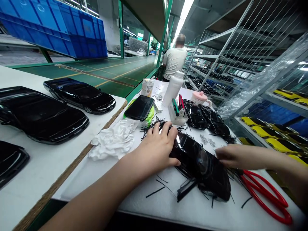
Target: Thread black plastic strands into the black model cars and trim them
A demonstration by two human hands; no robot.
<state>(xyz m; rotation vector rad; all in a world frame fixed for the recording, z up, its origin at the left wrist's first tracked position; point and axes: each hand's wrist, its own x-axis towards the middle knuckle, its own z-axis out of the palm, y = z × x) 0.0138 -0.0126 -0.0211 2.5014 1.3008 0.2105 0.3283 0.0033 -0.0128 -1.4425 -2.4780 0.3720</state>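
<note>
A black model car (204,163) lies at an angle on the white foam-covered table in front of me. My left hand (162,144) grips its far end, fingers over the top and thumb along the near side. My right hand (231,156) is at the car's right side, smeared by motion, its fingertips partly hidden; I cannot tell whether it holds anything. Just below that hand lie scissors with red handles (267,195), their blades mostly hidden. A loose black trim piece (185,190) sits against the car's near side, and thin black strips (155,192) are scattered around. Small clear parts (207,140) lie beyond the car.
Finished-looking black cars (79,94) stand on the left board. Crumpled white paper (115,138), a phone (139,107), a white bottle (173,88), a cutter holder (177,114) and two black cars (204,117) surround the work. A rack with yellow cars (279,138) is right; a person (175,61) stands ahead.
</note>
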